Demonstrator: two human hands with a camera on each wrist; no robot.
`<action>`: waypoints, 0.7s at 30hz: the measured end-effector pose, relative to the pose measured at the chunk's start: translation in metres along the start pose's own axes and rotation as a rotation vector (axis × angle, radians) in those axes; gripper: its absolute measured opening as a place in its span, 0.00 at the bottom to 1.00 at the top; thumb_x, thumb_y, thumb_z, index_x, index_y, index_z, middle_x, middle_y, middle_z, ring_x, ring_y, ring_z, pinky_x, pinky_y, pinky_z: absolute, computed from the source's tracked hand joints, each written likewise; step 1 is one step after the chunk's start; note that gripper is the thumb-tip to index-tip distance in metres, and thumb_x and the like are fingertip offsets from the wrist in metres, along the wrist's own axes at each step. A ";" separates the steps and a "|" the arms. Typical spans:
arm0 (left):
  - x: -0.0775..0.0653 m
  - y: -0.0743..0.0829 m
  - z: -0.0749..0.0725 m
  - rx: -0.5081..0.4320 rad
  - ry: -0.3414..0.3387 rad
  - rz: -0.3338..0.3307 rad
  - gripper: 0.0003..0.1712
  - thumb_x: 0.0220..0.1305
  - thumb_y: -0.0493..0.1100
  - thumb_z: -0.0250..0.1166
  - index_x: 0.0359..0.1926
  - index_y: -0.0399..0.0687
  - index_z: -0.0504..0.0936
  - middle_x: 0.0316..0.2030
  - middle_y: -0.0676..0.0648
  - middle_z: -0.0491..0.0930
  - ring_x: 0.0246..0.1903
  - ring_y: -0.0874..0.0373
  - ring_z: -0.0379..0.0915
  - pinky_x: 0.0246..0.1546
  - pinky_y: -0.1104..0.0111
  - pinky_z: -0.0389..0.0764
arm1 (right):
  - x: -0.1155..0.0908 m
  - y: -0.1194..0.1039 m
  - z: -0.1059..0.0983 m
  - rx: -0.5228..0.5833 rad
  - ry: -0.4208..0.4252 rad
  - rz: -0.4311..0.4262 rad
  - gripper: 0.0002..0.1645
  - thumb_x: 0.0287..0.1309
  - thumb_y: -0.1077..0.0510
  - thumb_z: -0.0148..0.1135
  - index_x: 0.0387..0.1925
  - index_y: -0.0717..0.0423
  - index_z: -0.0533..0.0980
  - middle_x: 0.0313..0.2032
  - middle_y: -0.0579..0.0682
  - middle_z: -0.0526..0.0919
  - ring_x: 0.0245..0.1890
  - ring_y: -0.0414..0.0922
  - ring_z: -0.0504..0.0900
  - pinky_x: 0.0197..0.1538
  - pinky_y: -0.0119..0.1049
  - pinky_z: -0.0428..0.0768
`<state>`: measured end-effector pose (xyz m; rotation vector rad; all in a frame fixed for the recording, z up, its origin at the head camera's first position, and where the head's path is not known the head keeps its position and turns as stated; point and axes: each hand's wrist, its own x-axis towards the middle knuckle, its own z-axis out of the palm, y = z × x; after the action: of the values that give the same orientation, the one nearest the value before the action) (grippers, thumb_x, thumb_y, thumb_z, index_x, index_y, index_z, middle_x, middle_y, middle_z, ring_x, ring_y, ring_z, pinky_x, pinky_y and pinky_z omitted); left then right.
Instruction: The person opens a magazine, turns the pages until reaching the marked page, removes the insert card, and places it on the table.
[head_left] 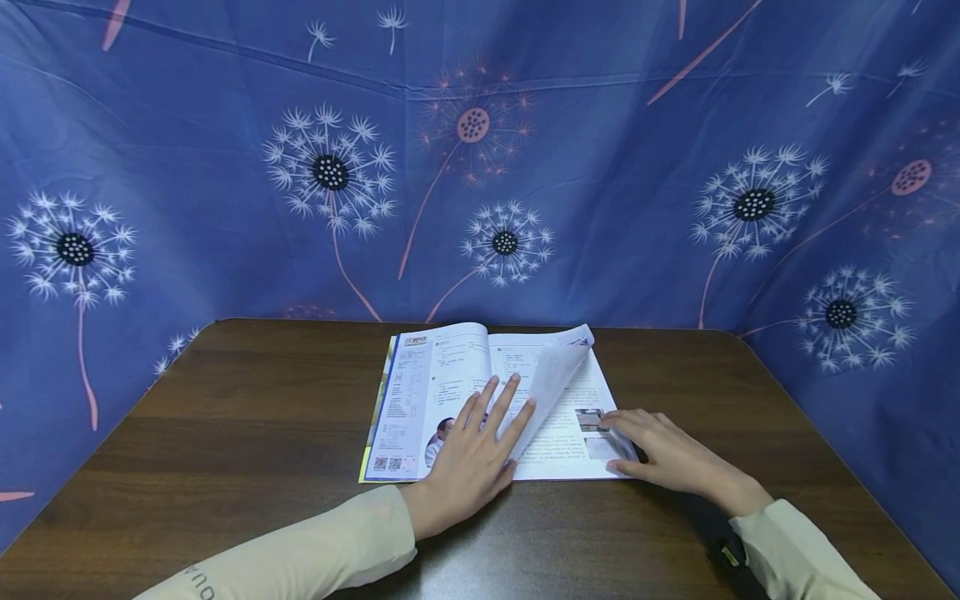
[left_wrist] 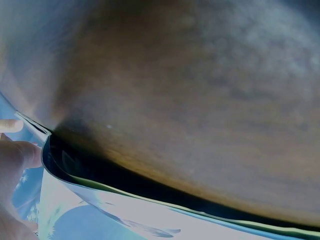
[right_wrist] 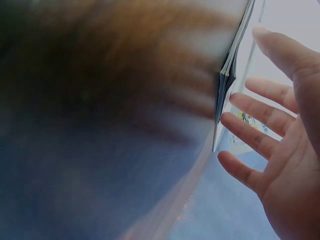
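An open magazine with printed text, small pictures and QR codes lies on the table. One of its leaves is lifted on the right half and bends over toward the middle. Fingers spread, my left hand lies across the lower middle of the magazine and touches the lifted leaf's lower part. My right hand is at the lower right edge, fingertips over the page beside a small photo. In the right wrist view, that hand has its fingers extended and apart. Only part of the left hand shows in the left wrist view.
The brown wooden table extends around the magazine. Behind it hangs a blue cloth with a dandelion print. A dark strap with a small device is under the right wrist.
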<state>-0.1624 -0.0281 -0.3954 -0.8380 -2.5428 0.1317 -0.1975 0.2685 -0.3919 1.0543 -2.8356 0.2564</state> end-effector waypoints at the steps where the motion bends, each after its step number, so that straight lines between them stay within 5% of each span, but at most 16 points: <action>1: 0.000 0.000 0.000 0.003 0.002 0.004 0.49 0.54 0.59 0.60 0.71 0.53 0.47 0.71 0.41 0.31 0.70 0.43 0.35 0.66 0.55 0.52 | 0.000 0.000 0.000 -0.001 -0.004 0.002 0.31 0.51 0.42 0.62 0.53 0.54 0.72 0.52 0.50 0.77 0.52 0.48 0.74 0.46 0.48 0.72; 7: 0.001 0.000 0.002 0.018 0.011 0.023 0.43 0.53 0.57 0.60 0.68 0.52 0.56 0.71 0.41 0.31 0.70 0.43 0.33 0.66 0.54 0.52 | -0.002 -0.001 -0.001 0.004 -0.020 0.013 0.31 0.51 0.42 0.62 0.53 0.55 0.73 0.53 0.50 0.76 0.53 0.49 0.73 0.47 0.50 0.72; 13: 0.000 0.000 0.004 0.007 0.014 0.033 0.39 0.53 0.55 0.60 0.66 0.52 0.61 0.71 0.40 0.42 0.69 0.43 0.40 0.66 0.53 0.51 | -0.003 -0.003 -0.001 0.000 -0.029 0.017 0.31 0.51 0.43 0.63 0.54 0.54 0.73 0.54 0.50 0.75 0.54 0.49 0.72 0.48 0.49 0.71; 21: 0.000 0.000 0.004 0.013 -0.027 0.029 0.36 0.57 0.55 0.56 0.66 0.53 0.61 0.69 0.40 0.49 0.68 0.41 0.45 0.65 0.50 0.53 | -0.004 -0.004 -0.004 0.005 -0.051 0.027 0.31 0.51 0.42 0.62 0.54 0.53 0.73 0.54 0.50 0.75 0.55 0.50 0.72 0.49 0.50 0.71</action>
<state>-0.1641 -0.0277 -0.3995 -0.8740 -2.5528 0.1693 -0.1913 0.2688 -0.3886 1.0384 -2.8977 0.2420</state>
